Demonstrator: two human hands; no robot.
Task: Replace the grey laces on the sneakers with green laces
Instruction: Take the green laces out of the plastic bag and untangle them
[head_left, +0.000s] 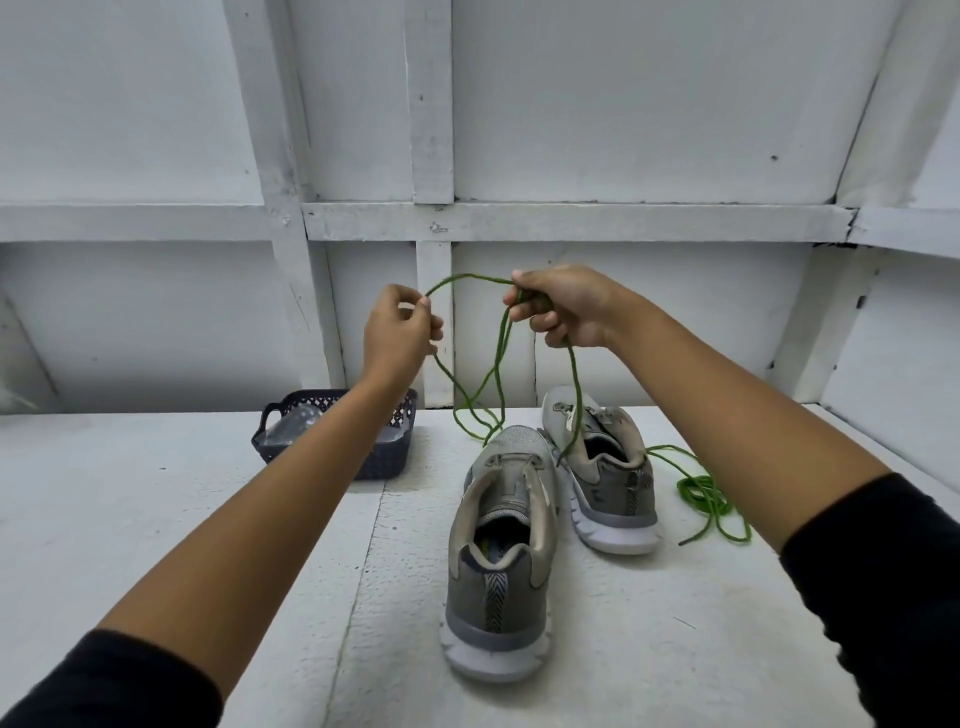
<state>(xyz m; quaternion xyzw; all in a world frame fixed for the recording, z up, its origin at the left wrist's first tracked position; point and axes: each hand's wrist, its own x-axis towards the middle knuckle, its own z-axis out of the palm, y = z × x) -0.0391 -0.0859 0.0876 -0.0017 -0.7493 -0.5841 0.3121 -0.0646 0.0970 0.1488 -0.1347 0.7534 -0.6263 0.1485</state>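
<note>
- White panelled wall (623, 104) stands behind a white counter (156, 519). You hold both hands raised over it, well above two grey sneakers that stand heel toward you.
- Your left hand (400, 332) pinches a green lace (498, 358) at its fingertips. Your right hand (561, 306) curls its fingers round several strands of the same lace. Loops hang from both hands down to the counter, behind the toe of the near sneaker (501, 561).
- Those hanging loops cross one another, so pulling your hands apart now could probably draw them into a knot.
- One strand drops from your right hand across the far sneaker (602, 467). Lifting it could snag the tongue and tip the shoe.
- Your left pinch looks light, and a sharp tug from the right could slip the lace free.
- A second green lace (706, 499) lies bunched on the counter just right of the far sneaker, beneath your right forearm. Lowering that arm might sweep it away.
- Neither sneaker shows green threaded yet.
</note>
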